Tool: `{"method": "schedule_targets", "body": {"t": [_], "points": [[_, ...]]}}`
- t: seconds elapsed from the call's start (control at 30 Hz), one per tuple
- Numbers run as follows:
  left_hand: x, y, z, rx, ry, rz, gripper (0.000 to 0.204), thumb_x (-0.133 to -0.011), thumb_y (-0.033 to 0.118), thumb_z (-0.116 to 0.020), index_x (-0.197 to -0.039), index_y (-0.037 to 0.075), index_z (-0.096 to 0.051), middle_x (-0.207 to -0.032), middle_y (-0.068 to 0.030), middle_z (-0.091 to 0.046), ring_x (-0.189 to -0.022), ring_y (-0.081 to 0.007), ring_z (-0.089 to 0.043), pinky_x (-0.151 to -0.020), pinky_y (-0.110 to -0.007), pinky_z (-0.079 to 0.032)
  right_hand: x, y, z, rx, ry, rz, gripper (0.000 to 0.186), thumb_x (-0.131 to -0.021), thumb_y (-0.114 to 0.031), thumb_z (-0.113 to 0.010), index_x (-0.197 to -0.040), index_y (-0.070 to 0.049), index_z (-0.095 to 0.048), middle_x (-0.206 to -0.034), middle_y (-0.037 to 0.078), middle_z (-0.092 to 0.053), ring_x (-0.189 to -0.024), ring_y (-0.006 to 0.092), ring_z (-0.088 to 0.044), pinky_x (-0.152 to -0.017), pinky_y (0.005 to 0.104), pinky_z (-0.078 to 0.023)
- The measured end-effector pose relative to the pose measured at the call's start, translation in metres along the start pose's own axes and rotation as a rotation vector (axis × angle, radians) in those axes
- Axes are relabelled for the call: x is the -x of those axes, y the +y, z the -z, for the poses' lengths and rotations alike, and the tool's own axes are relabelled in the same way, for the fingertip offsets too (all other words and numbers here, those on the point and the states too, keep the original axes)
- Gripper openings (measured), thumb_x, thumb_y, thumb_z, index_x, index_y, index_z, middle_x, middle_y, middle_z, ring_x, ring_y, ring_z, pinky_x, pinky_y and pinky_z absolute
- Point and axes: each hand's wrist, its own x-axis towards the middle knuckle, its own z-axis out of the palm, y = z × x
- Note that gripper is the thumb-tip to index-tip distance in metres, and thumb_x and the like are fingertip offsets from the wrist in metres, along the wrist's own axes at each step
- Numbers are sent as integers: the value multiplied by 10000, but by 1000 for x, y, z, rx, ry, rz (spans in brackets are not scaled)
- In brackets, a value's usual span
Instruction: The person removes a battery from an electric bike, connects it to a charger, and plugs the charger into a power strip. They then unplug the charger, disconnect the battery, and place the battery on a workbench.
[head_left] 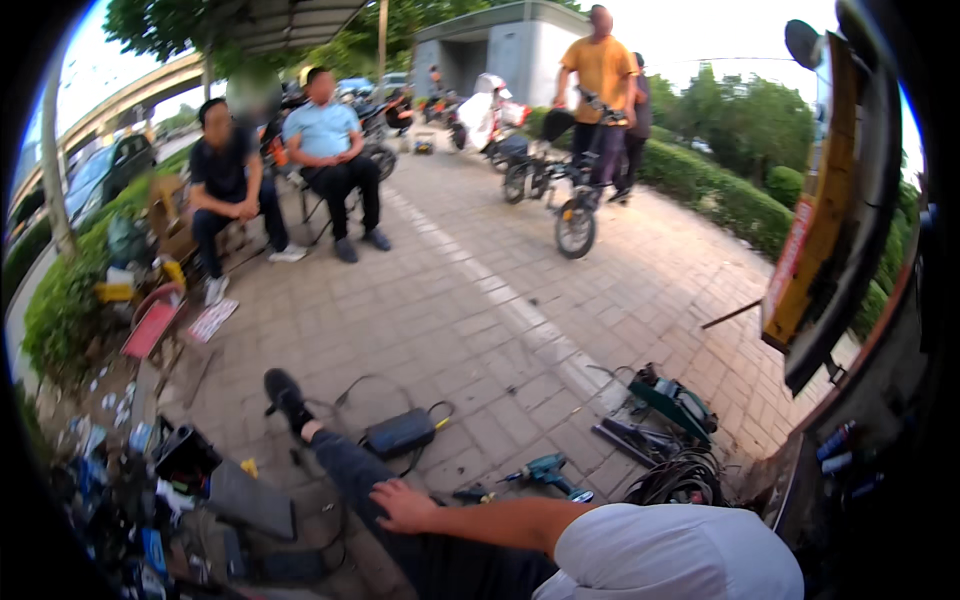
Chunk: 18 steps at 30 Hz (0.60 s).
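My right hand (405, 506) rests on the dark trousers of an outstretched leg (350, 480), its fingers laid loosely over the cloth and nothing held. The bare forearm runs in from the lower right, out of a white sleeve. Past the knee, a black box with a cable (400, 432) lies on the paving. A teal cordless drill (548, 474) lies beyond the forearm, with a small dark tool (473, 494) beside it. My left hand is out of the picture.
Right of the drill lie a green tool case (672, 405) and coiled black cables (685, 482). Dark parts and scraps (110, 510) pile up at left, near a grey panel (250, 503). Two people sit ahead; another stands with a small folding bike (575, 225).
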Motion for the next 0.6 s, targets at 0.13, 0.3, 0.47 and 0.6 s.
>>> {"method": "schedule_targets", "body": {"t": [0.13,0.3,0.47,0.6], "points": [[10,-13,2,555,23,-137,415,-806,366,-659,-884,-33,-579,-861,-146,-625,-775,-277,-574,-749,-385,-473,-11,-28,26,65,7,12,585,-814,-393,-641,-1289,-79,-507,-1368,145,-450,-1254,379,-413,-1036,483,-375],[-15,0,-21,417,-88,-62,508,-831,416,-659,-1044,-41,-599,-890,-205,-624,-824,-351,-605,-739,-396,-472,-1,9,-7,-21,12,9,566,-803,-326,-661,-1280,-53,-526,-1370,136,-459,-1277,363,-393,-1058,459,-352],[19,-19,-22,481,38,-50,508,-820,387,-680,-1073,-48,-614,-962,-192,-657,-895,-316,-627,-819,-365,-474,0,-23,-12,-44,26,51,551,-794,-298,-671,-1264,-45,-534,-1354,138,-475,-1259,367,-405,-1050,443,-363],[13,-9,-24,475,0,-37,479,-852,361,-657,-1104,-41,-593,-906,-168,-647,-822,-239,-589,-775,-343,-475,3,-6,-7,-83,45,42,542,-795,-286,-672,-1258,-40,-535,-1347,134,-481,-1243,367,-421,-1036,436,-378]]}}
